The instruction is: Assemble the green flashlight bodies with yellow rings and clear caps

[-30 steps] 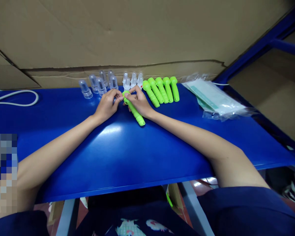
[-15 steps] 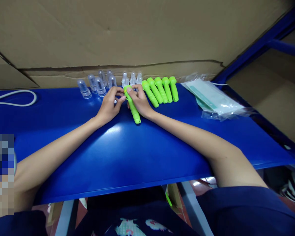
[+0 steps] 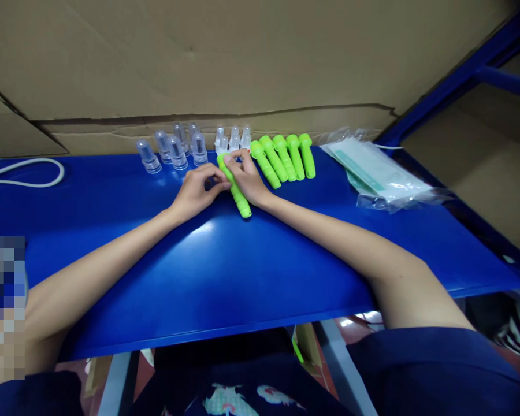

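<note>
A small assembly workshop: blue metal bench (image 3: 242, 271), cardboard backing (image 3: 242, 58), rows of identical plastic parts (image 3: 281, 156).

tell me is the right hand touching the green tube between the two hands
Touching. The head view shows the right hand closed around the upper part of the green tube, with no gap.

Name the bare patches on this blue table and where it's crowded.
Free: the near blue table between the forearms, and the stretch between white cord and clear caps. Crowded: back edge, from caps past green pieces to plastic bag.

Bare hands (image 3: 248, 180), dark navy clothing (image 3: 437, 370)
</note>
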`<state>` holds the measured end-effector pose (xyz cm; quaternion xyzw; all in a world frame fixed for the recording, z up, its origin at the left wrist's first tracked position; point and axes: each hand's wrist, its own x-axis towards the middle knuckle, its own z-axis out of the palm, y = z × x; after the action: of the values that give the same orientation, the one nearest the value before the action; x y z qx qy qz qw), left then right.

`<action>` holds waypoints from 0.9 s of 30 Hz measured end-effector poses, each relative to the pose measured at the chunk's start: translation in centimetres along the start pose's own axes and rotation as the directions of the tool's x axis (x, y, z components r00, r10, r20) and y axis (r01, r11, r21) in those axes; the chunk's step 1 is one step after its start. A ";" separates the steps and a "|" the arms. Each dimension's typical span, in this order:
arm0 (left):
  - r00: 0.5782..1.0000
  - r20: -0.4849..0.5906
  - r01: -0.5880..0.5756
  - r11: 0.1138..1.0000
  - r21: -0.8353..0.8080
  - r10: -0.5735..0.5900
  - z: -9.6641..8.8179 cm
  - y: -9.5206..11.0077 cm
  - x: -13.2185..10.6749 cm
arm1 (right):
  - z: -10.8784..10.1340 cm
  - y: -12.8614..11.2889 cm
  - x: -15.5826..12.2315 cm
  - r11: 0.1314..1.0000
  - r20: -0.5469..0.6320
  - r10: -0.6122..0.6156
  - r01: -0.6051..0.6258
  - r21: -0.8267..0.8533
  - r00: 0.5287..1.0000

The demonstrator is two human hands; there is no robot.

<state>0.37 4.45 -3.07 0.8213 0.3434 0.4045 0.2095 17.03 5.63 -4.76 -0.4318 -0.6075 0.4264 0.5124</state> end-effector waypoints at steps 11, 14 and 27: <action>0.969 -0.232 0.062 0.992 -0.108 -0.086 0.3 -1.3 0.3 | 0.3 -0.5 -0.5 0.996 0.097 -0.027 0.019 0.085 0.995; 0.965 -0.243 0.076 0.994 -0.083 -0.094 -0.1 -2.4 0.8 | 0.3 -0.6 -0.6 0.994 0.117 -0.029 0.016 0.107 0.993; 0.974 -0.227 -0.009 0.994 -0.106 -0.016 -0.4 -2.9 1.0 | 0.3 -2.0 -0.9 0.991 0.158 0.090 -0.105 0.085 0.983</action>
<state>-0.71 7.20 -4.13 0.7567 0.3444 0.5132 0.2130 16.65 4.20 -3.11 -0.4026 -0.6028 0.5108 0.4621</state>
